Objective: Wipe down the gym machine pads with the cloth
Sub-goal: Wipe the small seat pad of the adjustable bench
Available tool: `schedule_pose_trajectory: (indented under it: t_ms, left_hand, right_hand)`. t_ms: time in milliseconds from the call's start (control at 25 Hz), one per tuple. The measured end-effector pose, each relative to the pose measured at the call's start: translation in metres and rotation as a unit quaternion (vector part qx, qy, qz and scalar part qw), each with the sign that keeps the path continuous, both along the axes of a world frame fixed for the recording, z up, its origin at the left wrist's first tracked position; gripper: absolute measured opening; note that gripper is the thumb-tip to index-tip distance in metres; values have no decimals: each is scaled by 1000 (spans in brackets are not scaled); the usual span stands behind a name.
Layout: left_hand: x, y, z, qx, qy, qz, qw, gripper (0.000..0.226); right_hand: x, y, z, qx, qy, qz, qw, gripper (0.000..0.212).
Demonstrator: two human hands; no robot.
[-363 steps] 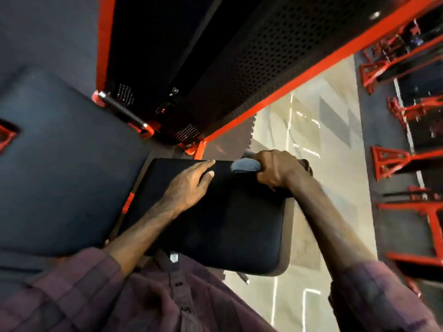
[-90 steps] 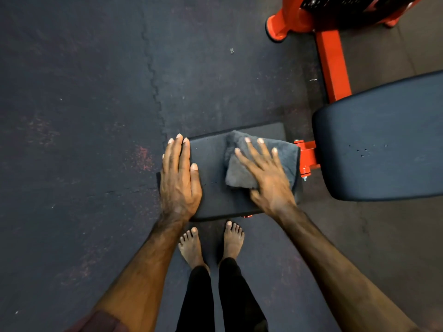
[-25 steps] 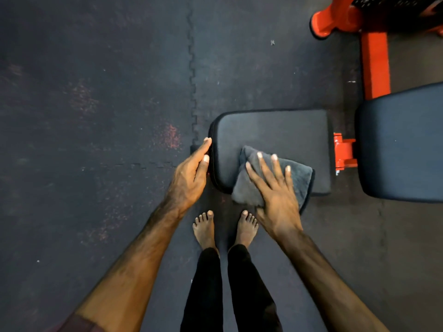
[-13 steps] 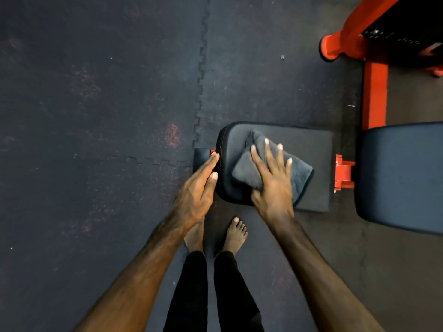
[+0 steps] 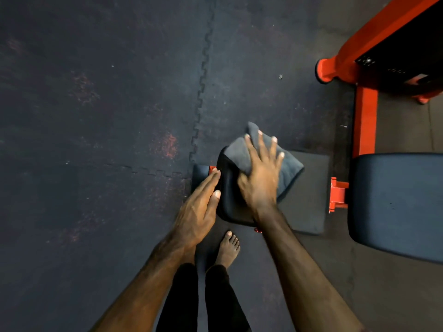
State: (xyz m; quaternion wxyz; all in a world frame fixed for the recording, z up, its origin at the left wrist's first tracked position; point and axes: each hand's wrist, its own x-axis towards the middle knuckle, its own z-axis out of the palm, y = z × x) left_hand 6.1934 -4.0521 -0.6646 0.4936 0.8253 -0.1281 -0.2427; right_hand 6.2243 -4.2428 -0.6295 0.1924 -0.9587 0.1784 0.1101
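On small pad (image 5: pixel 309 195): one cloth (image 5: pixel 287 168), two hands.

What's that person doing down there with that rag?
A barefoot person is cleaning a gym machine. The right hand presses a grey cloth flat on the small black pad, up at its far left corner. The left hand rests with straight fingers against the pad's left end. A bigger pad sits to the right.

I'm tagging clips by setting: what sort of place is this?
Most likely a gym. The floor is dark interlocking rubber tiles, an orange steel machine frame stands on it, and black padded bench cushions are mounted to it.
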Motion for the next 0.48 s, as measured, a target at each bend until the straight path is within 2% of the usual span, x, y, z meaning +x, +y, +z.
schedule_pose_trajectory:
  t_ms: [80, 160, 200, 280, 400, 480]
  left_hand:
    - [5, -2, -2, 22, 12, 17, 1000, 56]
    - [11, -4, 2, 21, 25, 26, 999, 56]
    - [13, -5, 5, 14, 23, 13, 1000, 57]
    - [14, -3, 7, 11, 3, -13, 1000, 57]
    - [14, -8, 2, 25, -30, -17, 999, 58]
    - [13, -16, 4, 44, -60, -13, 997, 60]
  right_hand:
    - [13, 11, -2, -8, -22, 107, 994, 93]
    - [-11, -5, 0, -5, -42, 226, 973, 98]
    - [-28, -20, 2, -3, -34, 246, 969, 104]
    - [-33, -44, 5, -6, -21, 192, 981, 111]
    - [21, -40, 3, -9, 20, 30, 999, 97]
    - [32, -32, 1, 14, -1, 52, 999, 93]
